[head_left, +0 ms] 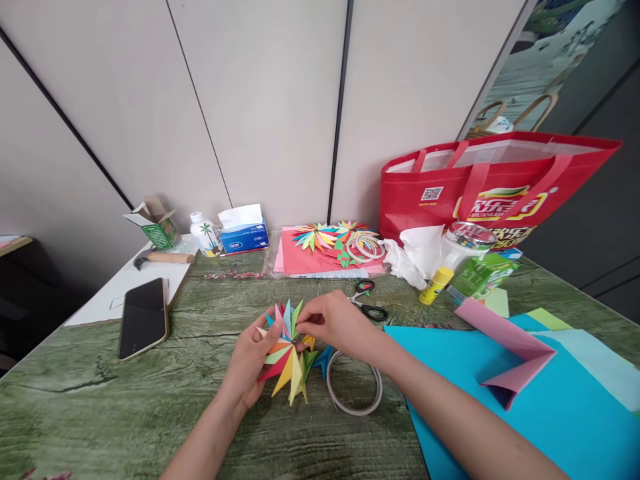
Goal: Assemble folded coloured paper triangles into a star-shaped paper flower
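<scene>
A many-pointed folded paper star (287, 360) in red, yellow, green, blue and pink is held above the table. My left hand (253, 357) grips it from the left side, thumb on its face. The closed fingers of my right hand (330, 323) pinch at the star's upper right, beside a light green point; their tips are partly hidden. Just right of the star, a blue folded paper piece (324, 362) touches a roll of white tape (377, 390) lying flat on the table. Black-handled scissors (373, 312) lie behind my right hand.
On the right are blue paper sheets (575, 413), a folded pink strip (520, 347), a glue stick (436, 285) and a red bag (425, 200). Finished paper stars (315, 237) lie at the back. A phone (144, 317), hammer (165, 259) and tissue box (245, 237) are on the left.
</scene>
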Demonstrator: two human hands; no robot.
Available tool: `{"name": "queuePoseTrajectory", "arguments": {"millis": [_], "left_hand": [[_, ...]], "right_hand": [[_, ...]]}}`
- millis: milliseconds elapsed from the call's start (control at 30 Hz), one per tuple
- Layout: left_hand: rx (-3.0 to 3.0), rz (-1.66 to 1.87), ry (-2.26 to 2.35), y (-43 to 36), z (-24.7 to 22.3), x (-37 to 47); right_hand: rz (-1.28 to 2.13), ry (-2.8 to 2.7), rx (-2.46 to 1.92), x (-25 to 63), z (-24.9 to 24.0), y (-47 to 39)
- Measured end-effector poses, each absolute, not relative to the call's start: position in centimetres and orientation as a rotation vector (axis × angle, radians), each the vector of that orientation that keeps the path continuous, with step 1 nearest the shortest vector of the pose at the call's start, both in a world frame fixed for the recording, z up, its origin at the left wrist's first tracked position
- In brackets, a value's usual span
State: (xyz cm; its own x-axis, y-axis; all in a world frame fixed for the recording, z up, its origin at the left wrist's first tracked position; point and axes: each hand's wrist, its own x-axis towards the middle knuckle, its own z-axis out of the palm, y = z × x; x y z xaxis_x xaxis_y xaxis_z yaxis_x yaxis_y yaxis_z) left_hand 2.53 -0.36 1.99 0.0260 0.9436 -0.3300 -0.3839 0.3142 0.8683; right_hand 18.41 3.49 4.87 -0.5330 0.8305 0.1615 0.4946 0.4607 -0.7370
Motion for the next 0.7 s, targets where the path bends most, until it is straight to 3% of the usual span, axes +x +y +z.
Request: {"name": "queuePoseTrajectory", "arguments": {"millis": [233, 400, 700], "left_hand": [[0.651, 1.254, 1.200, -0.5, 2.2, 2.7], [0.643, 1.251, 1.194, -0.5, 2.5, 2.8], [0.640, 1.009, 0.986, -0.5, 2.2, 2.3]], "right_hand": [[1.132, -1.923, -1.198, 17.8, 3.9, 3.8], [0.956, -2.029, -1.206, 17.8, 4.2, 3.6], [0.784, -2.387, -0.816, 19.7, 5.6, 3.9]]}}
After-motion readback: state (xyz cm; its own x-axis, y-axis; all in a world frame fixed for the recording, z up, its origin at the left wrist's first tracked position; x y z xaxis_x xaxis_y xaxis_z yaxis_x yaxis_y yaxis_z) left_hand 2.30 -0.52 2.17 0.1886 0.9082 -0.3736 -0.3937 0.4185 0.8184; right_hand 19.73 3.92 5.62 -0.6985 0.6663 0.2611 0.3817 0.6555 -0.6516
